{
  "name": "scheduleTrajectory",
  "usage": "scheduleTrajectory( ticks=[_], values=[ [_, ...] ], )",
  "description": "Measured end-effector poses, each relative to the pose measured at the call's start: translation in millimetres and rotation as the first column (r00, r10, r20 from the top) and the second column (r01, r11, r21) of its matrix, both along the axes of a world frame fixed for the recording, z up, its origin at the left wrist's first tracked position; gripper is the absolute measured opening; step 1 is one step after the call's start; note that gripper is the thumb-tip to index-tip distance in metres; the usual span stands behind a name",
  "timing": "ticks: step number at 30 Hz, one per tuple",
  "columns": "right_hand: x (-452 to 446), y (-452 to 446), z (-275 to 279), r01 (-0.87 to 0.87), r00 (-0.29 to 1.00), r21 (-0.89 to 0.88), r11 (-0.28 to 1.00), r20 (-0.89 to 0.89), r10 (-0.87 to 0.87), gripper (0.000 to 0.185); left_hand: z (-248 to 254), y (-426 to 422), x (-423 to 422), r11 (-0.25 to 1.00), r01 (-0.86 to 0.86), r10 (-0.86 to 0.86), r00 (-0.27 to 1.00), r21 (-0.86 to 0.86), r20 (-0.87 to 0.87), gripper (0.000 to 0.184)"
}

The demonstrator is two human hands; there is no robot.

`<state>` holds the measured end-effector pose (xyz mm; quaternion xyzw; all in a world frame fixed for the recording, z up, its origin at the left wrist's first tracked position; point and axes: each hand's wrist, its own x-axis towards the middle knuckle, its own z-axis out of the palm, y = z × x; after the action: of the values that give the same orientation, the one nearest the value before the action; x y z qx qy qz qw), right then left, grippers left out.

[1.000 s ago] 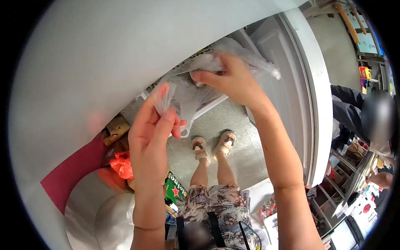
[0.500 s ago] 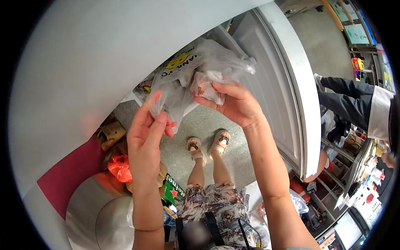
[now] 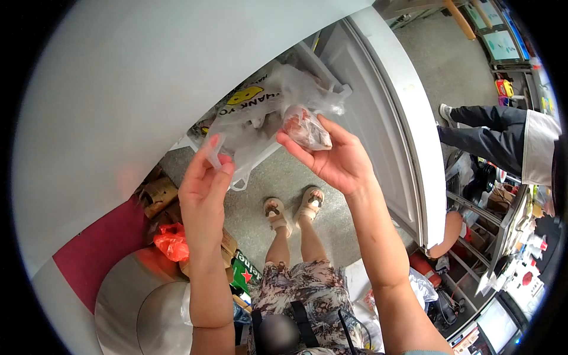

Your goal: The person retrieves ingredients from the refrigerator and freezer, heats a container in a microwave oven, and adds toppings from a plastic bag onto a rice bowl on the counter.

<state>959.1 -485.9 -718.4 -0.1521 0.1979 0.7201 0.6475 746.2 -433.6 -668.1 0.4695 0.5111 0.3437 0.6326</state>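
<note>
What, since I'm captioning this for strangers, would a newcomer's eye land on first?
Probably the small clear-wrapped bundle, partly reddish, in the right hand near the middle of the view. To its left, the left hand pinches translucent plastic, with a yellow-printed bag just beyond. At lower left, a bright red plastic bag also stands out.

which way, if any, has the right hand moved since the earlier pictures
Yes: judged against the planted beige sandals, the right hand has moved down the view, toward them.
</note>
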Motion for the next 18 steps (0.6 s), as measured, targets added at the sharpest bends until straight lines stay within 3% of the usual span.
scheduleTrajectory(
  ticks=[2, 4, 5, 6, 8, 10, 11, 12, 13, 15, 17, 18],
  values=[
    [2, -7, 4, 0.006, 0.999, -0.025, 1.000, 0.041, -0.005, 0.046, -1, -1, 0, 0.998, -0.056, 0.056, 0.995, 0.000, -0.087, 0.045],
    [6, -15, 6, -0.090, 0.975, 0.027, 0.996, 0.208, 0.082, 0.045, -7, -2, -4, 0.998, -0.065, 0.066, 0.994, 0.026, -0.084, 0.044],
    [6, -20, 8, -0.091, 0.975, 0.027, 0.996, 0.207, 0.083, 0.045, -11, -4, -7, 0.996, -0.072, 0.076, 0.994, 0.049, -0.080, 0.043],
    [7, -26, 12, -0.085, 0.948, -0.058, 0.995, 0.304, 0.099, 0.047, -15, -6, -13, 0.996, -0.074, 0.077, 0.994, 0.049, -0.082, 0.043],
    [10, -37, 12, -0.072, 0.911, -0.140, 0.988, 0.394, 0.122, 0.049, -22, -14, -26, 0.993, -0.058, 0.047, 0.994, -0.106, -0.103, 0.039],
    [12, -43, 13, -0.114, 0.490, -0.338, 0.934, 0.799, 0.349, 0.055, -24, -18, -34, 0.983, -0.068, 0.049, 0.992, -0.171, -0.117, 0.032],
    [8, -38, 21, -0.116, 0.490, -0.340, 0.933, 0.798, 0.352, 0.055, -22, -15, -37, 0.968, -0.078, 0.048, 0.991, -0.240, -0.128, 0.026],
    [1, -37, 28, 0.050, 0.099, -0.302, 0.952, 0.950, 0.296, 0.050, -21, -17, -37, 0.967, -0.079, 0.049, 0.990, -0.241, -0.129, 0.026],
    [-6, -32, 39, 0.183, -0.321, -0.195, 0.964, 0.915, 0.246, 0.045, -16, -20, -34, 0.977, -0.114, 0.085, 0.983, -0.181, -0.162, 0.019],
    [-5, -18, 38, 0.225, -0.401, -0.172, 0.959, 0.881, 0.252, 0.030, -12, -27, -26, 0.981, -0.147, 0.121, 0.973, -0.125, -0.196, 0.013],
    [5, 1, 26, 0.102, -0.582, -0.137, 0.985, 0.795, 0.171, 0.021, -14, -23, -11, 0.926, -0.047, 0.137, 0.966, 0.373, -0.217, 0.006],
    [9, 9, 22, 0.057, -0.632, -0.130, 0.990, 0.763, 0.137, 0.016, -13, -18, -3, 0.927, -0.047, 0.138, 0.966, 0.373, -0.220, 0.006]
  ],
)
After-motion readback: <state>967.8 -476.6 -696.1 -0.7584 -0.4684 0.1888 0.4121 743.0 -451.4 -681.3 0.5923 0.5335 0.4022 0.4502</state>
